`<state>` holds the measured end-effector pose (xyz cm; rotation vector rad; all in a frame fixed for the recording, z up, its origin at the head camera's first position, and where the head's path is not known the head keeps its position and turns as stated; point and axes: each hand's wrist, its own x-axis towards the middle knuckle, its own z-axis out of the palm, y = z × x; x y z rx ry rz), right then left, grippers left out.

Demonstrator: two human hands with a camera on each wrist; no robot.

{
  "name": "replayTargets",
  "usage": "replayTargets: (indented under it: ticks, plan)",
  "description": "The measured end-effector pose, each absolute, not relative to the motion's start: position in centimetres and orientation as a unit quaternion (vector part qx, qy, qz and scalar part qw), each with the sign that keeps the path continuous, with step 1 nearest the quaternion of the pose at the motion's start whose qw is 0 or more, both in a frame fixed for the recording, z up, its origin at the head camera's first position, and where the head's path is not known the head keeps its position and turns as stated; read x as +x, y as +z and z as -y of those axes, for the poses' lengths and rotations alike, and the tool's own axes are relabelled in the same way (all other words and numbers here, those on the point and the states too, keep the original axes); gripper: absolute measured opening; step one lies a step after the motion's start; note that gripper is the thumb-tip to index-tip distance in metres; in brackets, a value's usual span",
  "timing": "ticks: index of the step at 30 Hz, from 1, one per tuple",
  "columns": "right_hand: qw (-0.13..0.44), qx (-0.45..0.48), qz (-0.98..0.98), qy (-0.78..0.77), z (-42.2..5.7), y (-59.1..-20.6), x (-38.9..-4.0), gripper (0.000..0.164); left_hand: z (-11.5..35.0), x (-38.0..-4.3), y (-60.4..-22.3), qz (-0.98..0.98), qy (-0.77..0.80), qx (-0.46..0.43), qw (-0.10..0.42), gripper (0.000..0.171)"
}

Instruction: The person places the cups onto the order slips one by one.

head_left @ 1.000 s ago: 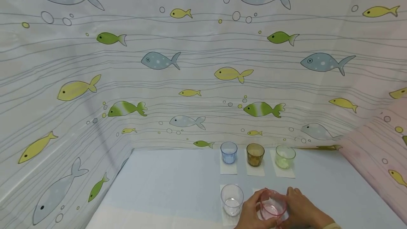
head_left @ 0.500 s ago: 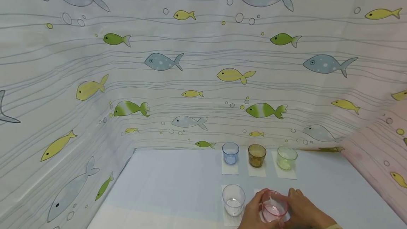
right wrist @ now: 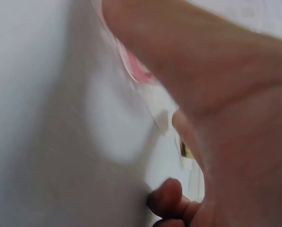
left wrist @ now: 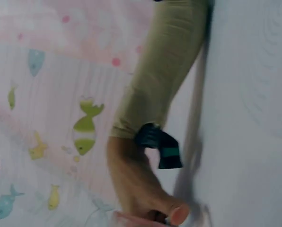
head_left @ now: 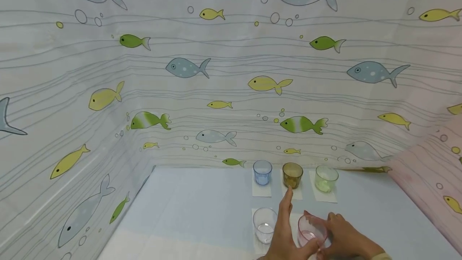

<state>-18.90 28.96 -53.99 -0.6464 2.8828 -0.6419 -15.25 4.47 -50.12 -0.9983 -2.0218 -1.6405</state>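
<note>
A see-through pink cup [head_left: 311, 232] stands at the front right of the table in the head view. My right hand [head_left: 341, 234] grips its right side, thumb near the front and fingers behind. My left hand [head_left: 284, 238] is at the cup's left, its fingers straight and pointing up, its thumb by the cup's front. A clear cup [head_left: 264, 228] stands just left of that hand. In the left wrist view, the right hand [left wrist: 138, 187] shows under a tan sleeve, with a pink edge beneath it. In the right wrist view, the hand covers most of the pink cup [right wrist: 138, 71].
Behind, a blue cup [head_left: 262, 173], a brown cup [head_left: 292, 176] and a green cup [head_left: 326, 179] stand in a row, each on a white paper [head_left: 261, 191]. A fish-patterned curtain [head_left: 231, 91] rises at the table's [head_left: 187, 204] back and sides.
My left hand has let go of the pink cup's left side, its fingers straightening upward. The right hand stays at the cup. The head view shifts slightly.
</note>
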Motion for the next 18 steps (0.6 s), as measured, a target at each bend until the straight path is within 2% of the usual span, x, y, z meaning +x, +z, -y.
replayTargets:
  ticks: [3,7,10,15,18]
  plan:
    - [0.09,-0.213,-0.941,-0.247,-29.9,-53.5,-19.1,0.1,-3.0,-15.7,-47.9,0.689,-0.594,-0.361,0.206,0.098]
    - [0.075,-0.24,-0.932,-0.26,-31.6,-53.2,-19.1,0.097,0.6,-17.0,-45.7,0.684,-0.608,-0.337,0.221,0.088]
    - [0.07,-0.222,-0.942,-0.243,-33.1,-52.7,-19.5,0.09,4.5,-18.6,-44.9,0.726,-0.581,-0.291,0.225,0.081]
    - [0.054,-0.162,-0.964,-0.206,-36.1,-51.3,-19.9,0.065,12.1,-21.6,-45.7,0.838,-0.478,-0.212,0.155,0.075]
    - [0.048,-0.113,-0.978,-0.167,-38.2,-50.6,-20.1,0.059,16.8,-23.2,-47.1,0.889,-0.4,-0.184,0.129,0.078]
